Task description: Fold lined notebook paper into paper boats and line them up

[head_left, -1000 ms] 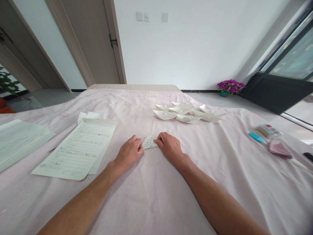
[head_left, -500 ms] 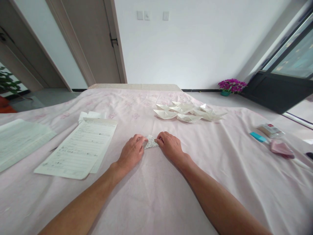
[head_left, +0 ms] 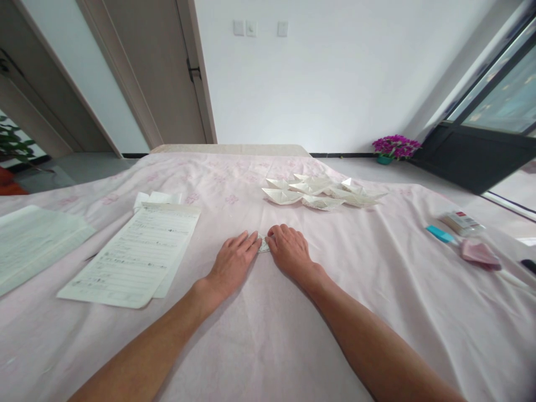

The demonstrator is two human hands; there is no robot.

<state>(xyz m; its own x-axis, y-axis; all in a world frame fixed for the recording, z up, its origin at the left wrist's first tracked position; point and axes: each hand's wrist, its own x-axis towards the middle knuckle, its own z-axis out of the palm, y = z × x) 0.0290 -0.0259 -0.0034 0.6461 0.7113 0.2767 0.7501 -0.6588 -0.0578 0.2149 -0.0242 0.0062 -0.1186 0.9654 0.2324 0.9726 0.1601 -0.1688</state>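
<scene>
A small piece of folded paper [head_left: 263,244], white with dark marks, lies on the pink cloth, mostly hidden under my hands. My left hand [head_left: 237,257] rests with its fingers stretched flat over the paper's left part. At the right side of the paper, my right hand [head_left: 288,245] has its fingers curled and thumb tucked in, gripping that edge. Only a narrow strip shows between the two hands. Beyond them stands a group of several folded paper boats [head_left: 282,195], set close together.
Written paper sheets [head_left: 129,257] lie to the left, with another sheet pile [head_left: 37,240] farther left. On the right are a blue-ended item [head_left: 439,233], a clear packet [head_left: 463,222] and a pink cloth-like item [head_left: 479,254]. The floral bedcover [head_left: 268,335] has soft wrinkles.
My left hand has slid right and flattened over the folded paper, covering more of it. The right hand stays nearly in place. The boats and sheets have not moved.
</scene>
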